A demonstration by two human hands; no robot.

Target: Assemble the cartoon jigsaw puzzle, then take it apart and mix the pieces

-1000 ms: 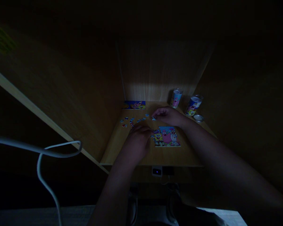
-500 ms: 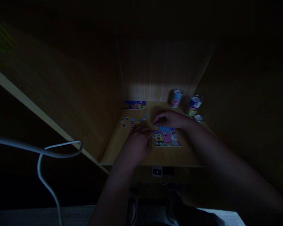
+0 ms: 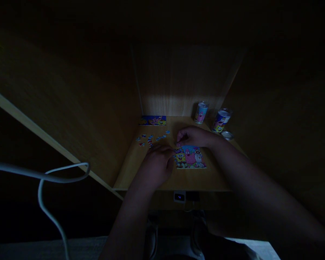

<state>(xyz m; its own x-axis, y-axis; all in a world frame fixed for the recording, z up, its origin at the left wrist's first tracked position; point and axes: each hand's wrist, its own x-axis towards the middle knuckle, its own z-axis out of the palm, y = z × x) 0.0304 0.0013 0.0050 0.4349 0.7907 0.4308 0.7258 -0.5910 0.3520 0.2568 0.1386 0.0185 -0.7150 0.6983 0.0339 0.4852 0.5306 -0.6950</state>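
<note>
A partly joined jigsaw puzzle (image 3: 191, 157) with colourful cartoon figures lies flat on the wooden surface. At its left edge is my left hand (image 3: 159, 159), fingers bent and close together; whatever they hold is hidden. My right hand (image 3: 195, 136) reaches over the puzzle's upper left corner. Its thumb and fingers are pinched on a small puzzle piece (image 3: 178, 145), dim and partly covered. Beyond my left hand, several loose puzzle pieces (image 3: 150, 138) are scattered, some partly behind its fingers.
A cartoon picture strip (image 3: 153, 121) lies by the back panel. Two printed cans, a light blue one (image 3: 200, 113) and a dark blue one (image 3: 221, 121), stand at the back right beside a round lid (image 3: 227, 135). A white cable (image 3: 54, 177) loops at the left.
The view has shifted slightly. My right fingertips have moved a little at the puzzle's upper left corner; my left hand stays at the left edge.
</note>
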